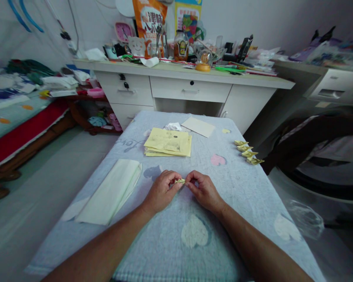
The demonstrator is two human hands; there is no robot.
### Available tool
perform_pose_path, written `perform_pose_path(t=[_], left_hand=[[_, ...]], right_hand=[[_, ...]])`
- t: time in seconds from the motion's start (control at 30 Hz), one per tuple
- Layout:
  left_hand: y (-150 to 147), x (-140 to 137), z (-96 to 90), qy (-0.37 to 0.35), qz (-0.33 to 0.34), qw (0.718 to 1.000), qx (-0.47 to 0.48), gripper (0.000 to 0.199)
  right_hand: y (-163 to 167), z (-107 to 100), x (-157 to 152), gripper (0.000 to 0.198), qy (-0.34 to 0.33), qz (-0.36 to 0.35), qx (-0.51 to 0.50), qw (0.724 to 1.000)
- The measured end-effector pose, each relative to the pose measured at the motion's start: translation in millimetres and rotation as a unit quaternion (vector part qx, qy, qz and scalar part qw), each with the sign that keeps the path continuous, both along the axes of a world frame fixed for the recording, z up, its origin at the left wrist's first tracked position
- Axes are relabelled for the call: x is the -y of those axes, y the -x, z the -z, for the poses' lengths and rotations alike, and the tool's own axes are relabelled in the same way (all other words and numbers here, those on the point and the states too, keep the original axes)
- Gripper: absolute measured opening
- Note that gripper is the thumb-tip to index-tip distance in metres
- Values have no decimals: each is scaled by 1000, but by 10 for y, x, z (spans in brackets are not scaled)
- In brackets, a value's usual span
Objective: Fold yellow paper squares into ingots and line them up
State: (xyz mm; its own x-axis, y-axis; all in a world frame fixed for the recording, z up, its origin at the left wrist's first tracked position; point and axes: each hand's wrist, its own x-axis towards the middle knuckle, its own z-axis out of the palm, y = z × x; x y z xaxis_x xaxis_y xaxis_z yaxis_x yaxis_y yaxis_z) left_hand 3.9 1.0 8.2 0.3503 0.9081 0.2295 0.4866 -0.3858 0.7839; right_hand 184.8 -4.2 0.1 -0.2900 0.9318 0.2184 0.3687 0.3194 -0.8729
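Note:
Between my two hands is a small piece of folded yellow paper (180, 181). My left hand (164, 190) pinches its left end, and my right hand (202, 189) pinches the right end with thumb and forefinger. Much of the paper is hidden behind the fingers. Beyond the hands lies a stack of yellow paper sheets (168, 141) with dark printing on top. Several folded yellow paper pieces (247, 152) with pointed ends sit in a row near the table's right edge.
The table wears a blue cloth (232, 219) with heart shapes. Folded pale paper (110, 192) lies at left; a cream card (198, 126) and crumpled white tissue (173, 126) lie at the far end. Behind stands a cluttered white desk (191, 84); a washing machine (335, 88) is at right.

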Motion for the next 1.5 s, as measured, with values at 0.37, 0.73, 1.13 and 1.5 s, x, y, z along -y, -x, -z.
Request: perform_pose_path(t=[0.37, 0.73, 1.13, 1.5], left_hand=[[-2, 23, -30, 4, 15, 1000, 0, 16], [-7, 29, -38, 2, 24, 1000, -2, 18], [-14, 18, 0, 95, -10, 992, 83, 15], [14, 1, 43, 58, -19, 997, 45, 19]], right_hand=[[-67, -76, -15, 22, -41, -51, 21, 998], [-55, -60, -22, 30, 0, -54, -29, 998], [-43, -93, -10, 29, 15, -47, -31, 998], [-70, -26, -24, 30, 56, -24, -93, 994]])
